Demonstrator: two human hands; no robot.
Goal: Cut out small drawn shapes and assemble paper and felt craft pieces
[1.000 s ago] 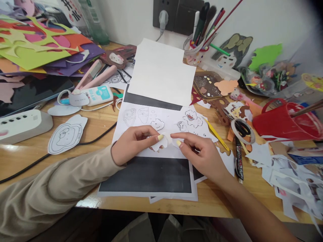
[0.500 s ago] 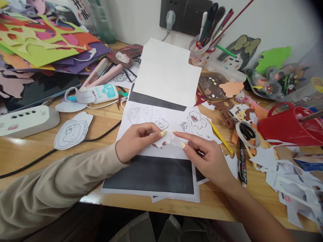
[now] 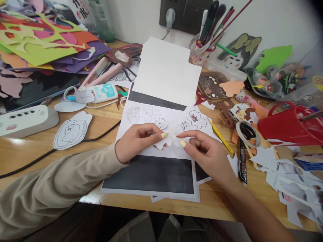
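Note:
My left hand [image 3: 137, 141] pinches a small white paper cutout [image 3: 163, 144] over a printed sheet of cartoon drawings [image 3: 153, 117] with black bars. My right hand [image 3: 207, 154] meets it from the right; thumb and forefinger pinch the cutout's right edge, where a thin strip, perhaps tape or backing, sits. Both hands hover just above the sheet. A blank white sheet [image 3: 166, 70] lies behind the drawings.
Stacked coloured foam sheets [image 3: 37, 43] fill the back left. A tape roll [image 3: 247, 132], black marker [image 3: 242, 161], yellow tool [image 3: 220, 136] and red bucket [image 3: 285, 126] lie right. Paper scraps [image 3: 290, 171] cover the front right. A white cutout [image 3: 72, 129] and black cable [image 3: 50, 153] lie left.
My right hand's fingers have closed in on the cutout's right edge and now pinch there. The left hand keeps its hold. The view shifted slightly.

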